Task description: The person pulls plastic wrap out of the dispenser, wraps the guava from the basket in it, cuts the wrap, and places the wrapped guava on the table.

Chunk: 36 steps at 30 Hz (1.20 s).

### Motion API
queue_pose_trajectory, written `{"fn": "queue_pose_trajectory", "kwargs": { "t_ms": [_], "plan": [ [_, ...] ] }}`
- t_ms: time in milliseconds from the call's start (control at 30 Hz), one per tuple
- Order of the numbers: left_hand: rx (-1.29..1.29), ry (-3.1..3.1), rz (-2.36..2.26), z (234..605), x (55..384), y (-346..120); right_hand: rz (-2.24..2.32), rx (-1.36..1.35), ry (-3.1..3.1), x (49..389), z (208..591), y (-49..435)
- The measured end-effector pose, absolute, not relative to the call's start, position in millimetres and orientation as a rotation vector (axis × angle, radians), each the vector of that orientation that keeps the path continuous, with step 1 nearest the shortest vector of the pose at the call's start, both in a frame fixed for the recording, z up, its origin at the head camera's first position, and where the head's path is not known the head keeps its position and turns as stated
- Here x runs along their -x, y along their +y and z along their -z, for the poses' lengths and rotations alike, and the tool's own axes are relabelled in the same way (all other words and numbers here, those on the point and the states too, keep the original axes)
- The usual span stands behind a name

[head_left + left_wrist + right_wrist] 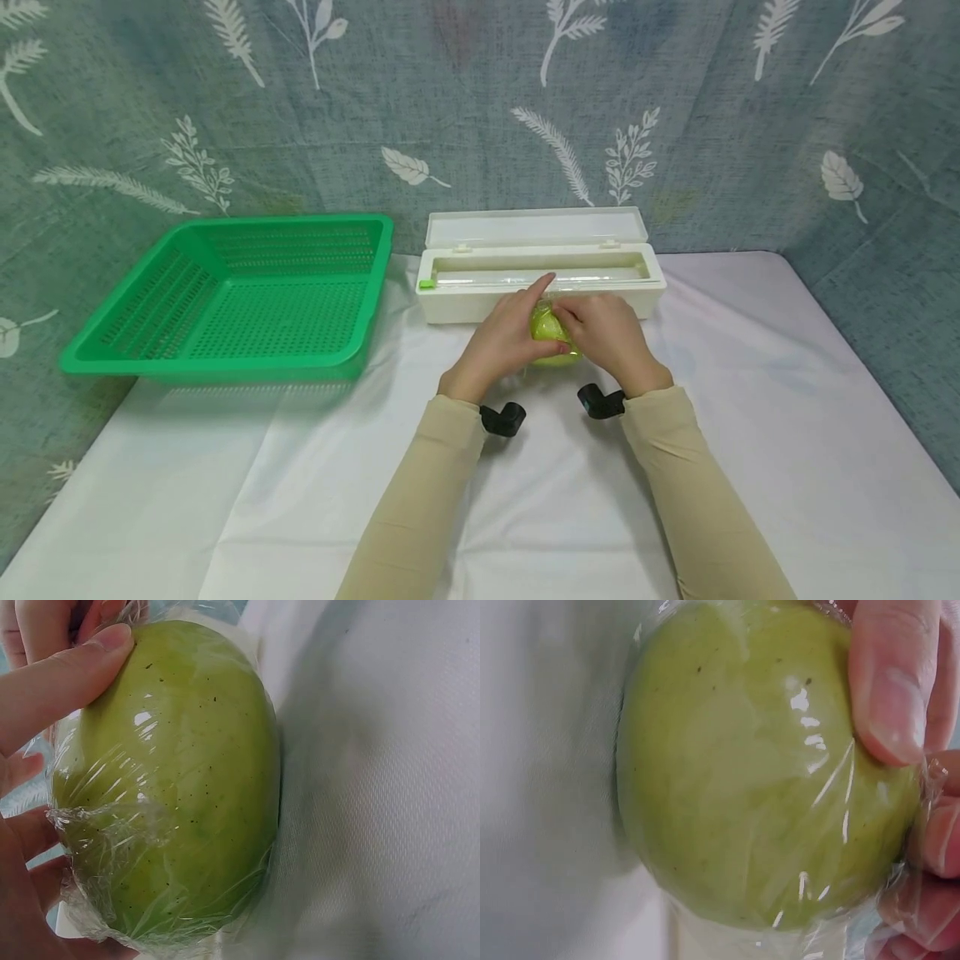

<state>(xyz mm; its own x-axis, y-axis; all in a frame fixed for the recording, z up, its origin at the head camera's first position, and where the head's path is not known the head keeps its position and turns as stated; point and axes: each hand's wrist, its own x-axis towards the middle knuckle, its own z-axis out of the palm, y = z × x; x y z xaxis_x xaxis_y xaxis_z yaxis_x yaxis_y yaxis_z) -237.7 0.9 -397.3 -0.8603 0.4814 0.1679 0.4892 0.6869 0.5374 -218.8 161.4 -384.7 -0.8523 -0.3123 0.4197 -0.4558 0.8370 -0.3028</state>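
A green, speckled mango-like fruit rests on the white cloth, covered in clear plastic wrap. My left hand holds it from the left; its thumb presses on the wrapped skin while the other fingers lie behind, partly hidden. From the right, my right hand pinches gathered wrap at the top of the fruit, its curled fingers showing in the right wrist view. Creased film bunches along the side of the fruit in the left wrist view.
Right behind the hands stands a white wrap dispenser, lid raised, a film roll inside and a green slider at its left end. A green perforated basket stands at the left. Patterned grey-green fabric hangs behind the table.
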Motion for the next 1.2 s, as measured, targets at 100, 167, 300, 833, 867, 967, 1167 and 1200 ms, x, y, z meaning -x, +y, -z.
{"fn": "queue_pose_trajectory", "kwargs": {
  "t_ms": [100,167,300,833,867,967,1167,1200],
  "plan": [
    [0.822,-2.87,0.928,396.7,237.5,2.3,-0.567,-0.601,-2.655,218.0,384.7,163.3],
    [0.818,-2.86,0.934,397.0,237.6,3.2,-0.567,-0.613,-2.652,217.5,384.7,164.1],
    [0.83,-2.842,0.908,398.1,238.0,4.6,-0.556,-0.641,-2.64,217.7,384.9,165.7],
    [0.886,-2.834,0.862,399.1,233.4,0.6,-0.956,-0.802,-2.89,220.7,380.2,177.1],
    [0.885,-2.835,0.861,399.4,233.6,0.2,-1.045,-0.802,-2.917,220.6,379.6,178.9],
    [0.881,-2.832,0.87,401.2,234.5,0.8,-1.293,-0.784,-2.954,220.6,378.6,187.0],
    [0.842,-2.866,0.903,401.3,233.8,4.4,-1.404,-0.73,-2.959,221.7,373.1,203.1],
    [0.842,-2.871,0.919,401.1,233.7,4.6,-1.392,-0.704,-2.969,221.6,372.4,204.8]
  ]
}}
